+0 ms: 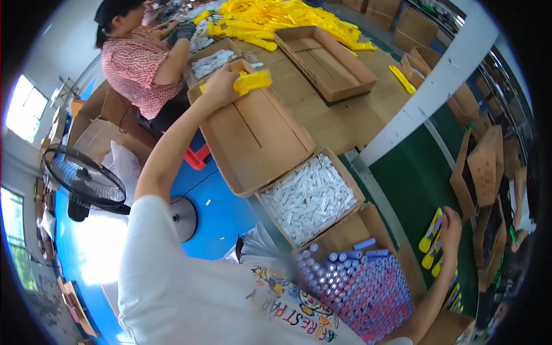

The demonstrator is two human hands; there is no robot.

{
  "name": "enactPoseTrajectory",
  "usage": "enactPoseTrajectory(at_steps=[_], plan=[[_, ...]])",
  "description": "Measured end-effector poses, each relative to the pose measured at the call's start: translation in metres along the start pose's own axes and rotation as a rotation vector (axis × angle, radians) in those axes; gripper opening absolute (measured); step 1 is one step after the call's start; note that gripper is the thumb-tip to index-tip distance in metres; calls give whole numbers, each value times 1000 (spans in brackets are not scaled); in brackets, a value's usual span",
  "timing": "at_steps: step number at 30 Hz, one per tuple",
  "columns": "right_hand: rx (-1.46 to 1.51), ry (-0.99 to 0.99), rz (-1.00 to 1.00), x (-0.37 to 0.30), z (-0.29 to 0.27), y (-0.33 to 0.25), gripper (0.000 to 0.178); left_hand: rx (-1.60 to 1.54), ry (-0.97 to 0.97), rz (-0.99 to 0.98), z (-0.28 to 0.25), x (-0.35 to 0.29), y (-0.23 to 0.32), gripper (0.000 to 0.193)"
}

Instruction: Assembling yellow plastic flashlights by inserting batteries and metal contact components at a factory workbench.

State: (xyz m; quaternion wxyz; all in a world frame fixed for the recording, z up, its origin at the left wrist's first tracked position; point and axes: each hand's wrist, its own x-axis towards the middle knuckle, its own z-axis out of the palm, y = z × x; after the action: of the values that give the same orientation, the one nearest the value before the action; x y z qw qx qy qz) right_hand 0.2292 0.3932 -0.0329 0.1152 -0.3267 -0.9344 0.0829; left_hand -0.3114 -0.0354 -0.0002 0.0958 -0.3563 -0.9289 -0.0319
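My left hand (221,87) is closed around yellow plastic casings (253,82), blurred a little by motion, above the far end of a shallow cardboard tray (259,138). On the green conveyor belt at the right, my right hand (451,233) has its fingertips bent down at a yellow casing (428,233). A purple cylindrical battery cell (439,221) shows against those fingertips, in the casing. More yellow casings (455,299) lie in a row along the belt, partly hidden by my right forearm.
Close to my body stand a box of upright purple battery cells (368,287) and a box of small white parts (310,198). Another cardboard tray (325,63) and a yellow heap of casings (276,17) lie farther off. A white post (431,86) slants across; a co-worker (138,63) sits far left.
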Motion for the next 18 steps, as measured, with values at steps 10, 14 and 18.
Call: enactPoseTrajectory(at_steps=[10,14,18], plan=[[-14,161,-971,-73,10,-272,39,-2356,-1022,-364,-12,-193,201,55],[697,-45,-577,-88,15,-271,45,-2375,-842,-367,-6,-206,204,50],[354,5,-915,-86,18,-286,33,-2512,-970,-425,-12,-214,208,39]])
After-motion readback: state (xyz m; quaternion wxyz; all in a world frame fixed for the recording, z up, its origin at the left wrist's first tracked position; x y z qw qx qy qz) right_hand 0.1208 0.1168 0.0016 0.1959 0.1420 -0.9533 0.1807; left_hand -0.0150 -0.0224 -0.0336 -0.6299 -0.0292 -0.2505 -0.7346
